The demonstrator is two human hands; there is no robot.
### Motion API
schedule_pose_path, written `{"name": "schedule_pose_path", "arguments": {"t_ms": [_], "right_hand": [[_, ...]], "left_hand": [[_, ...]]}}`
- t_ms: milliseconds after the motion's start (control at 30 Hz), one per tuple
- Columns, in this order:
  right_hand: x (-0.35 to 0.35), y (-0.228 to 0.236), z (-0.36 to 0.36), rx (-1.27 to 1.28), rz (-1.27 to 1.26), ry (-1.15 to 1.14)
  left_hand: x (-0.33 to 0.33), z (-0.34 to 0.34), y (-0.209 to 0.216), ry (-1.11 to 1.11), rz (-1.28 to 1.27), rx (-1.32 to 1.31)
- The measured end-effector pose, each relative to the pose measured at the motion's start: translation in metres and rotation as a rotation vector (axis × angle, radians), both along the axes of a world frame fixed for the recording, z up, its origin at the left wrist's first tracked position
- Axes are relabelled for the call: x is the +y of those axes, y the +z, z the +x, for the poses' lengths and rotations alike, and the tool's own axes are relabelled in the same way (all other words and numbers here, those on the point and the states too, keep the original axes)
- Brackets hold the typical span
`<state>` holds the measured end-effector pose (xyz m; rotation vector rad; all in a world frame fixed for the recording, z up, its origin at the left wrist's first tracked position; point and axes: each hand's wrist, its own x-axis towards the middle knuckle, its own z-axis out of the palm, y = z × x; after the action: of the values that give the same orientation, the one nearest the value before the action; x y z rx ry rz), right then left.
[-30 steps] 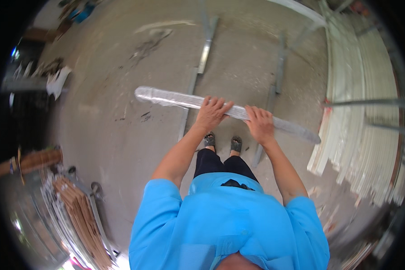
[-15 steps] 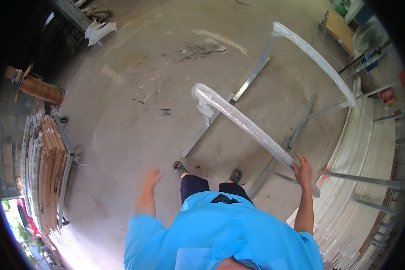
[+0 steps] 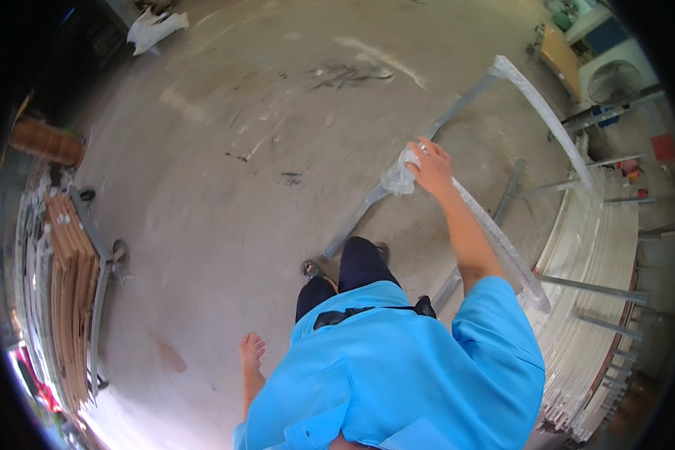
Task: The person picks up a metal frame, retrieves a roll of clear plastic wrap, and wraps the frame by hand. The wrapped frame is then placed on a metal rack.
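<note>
A metal stand with two raised bars wrapped in clear plastic is on the floor ahead and to my right. My right hand (image 3: 431,166) reaches out to the left end of the near wrapped bar (image 3: 502,238). Its fingers curl over that end, and bunched plastic wrap (image 3: 399,177) hangs beside the thumb. The hand and forearm cover part of the bar. The far wrapped bar (image 3: 544,112) has nothing touching it. My left hand (image 3: 252,350) hangs low by my side, fingers loosely apart, holding nothing.
Grey metal legs (image 3: 352,223) of the stand lie along the floor close to my feet. Long white strips (image 3: 585,300) are stacked on a rack at the right. A wheeled cart with brown boards (image 3: 73,285) stands at the left. A fan (image 3: 613,81) is at the far right.
My right hand has gone from the right part of the near bar to its left end. My left hand has dropped back and lower. My body has shifted closer to the stand.
</note>
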<state>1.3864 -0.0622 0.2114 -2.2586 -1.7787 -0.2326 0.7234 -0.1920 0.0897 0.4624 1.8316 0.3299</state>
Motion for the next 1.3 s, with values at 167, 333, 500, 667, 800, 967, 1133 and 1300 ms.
{"name": "schedule_pose_path", "arguments": {"t_ms": [167, 333, 500, 667, 800, 967, 1133, 1300], "right_hand": [[0.056, -0.031, 0.005, -0.203, -0.749, -0.134], [0.069, -0.059, 0.019, -0.101, -0.815, -0.108], [0.100, -0.074, 0.061, 0.426, -0.601, -0.156], [0.148, -0.076, 0.086, 0.542, -0.380, -0.568], [0.201, -0.086, 0.123, 0.484, -0.501, -0.417], [0.259, -0.085, 0.154, 0.646, -0.298, -0.349], [0.332, -0.097, 0.160, 0.639, -0.358, -0.466], [0.394, -0.121, 0.156, 1.043, -0.430, -0.890]], "left_hand": [[0.114, 0.022, 0.002, 0.007, 0.097, -0.035], [0.199, 0.050, -0.016, -0.232, 0.071, -0.048], [0.275, 0.082, -0.059, -0.575, 0.248, 0.141], [0.394, 0.131, -0.066, -1.300, 0.291, 0.258], [0.440, 0.175, -0.025, -0.914, 0.156, 0.167], [0.485, 0.222, -0.012, -0.326, -0.044, -0.083], [0.561, 0.218, -0.045, -0.197, -0.112, -0.054], [0.673, 0.201, -0.093, -0.228, -0.184, 0.039]]}}
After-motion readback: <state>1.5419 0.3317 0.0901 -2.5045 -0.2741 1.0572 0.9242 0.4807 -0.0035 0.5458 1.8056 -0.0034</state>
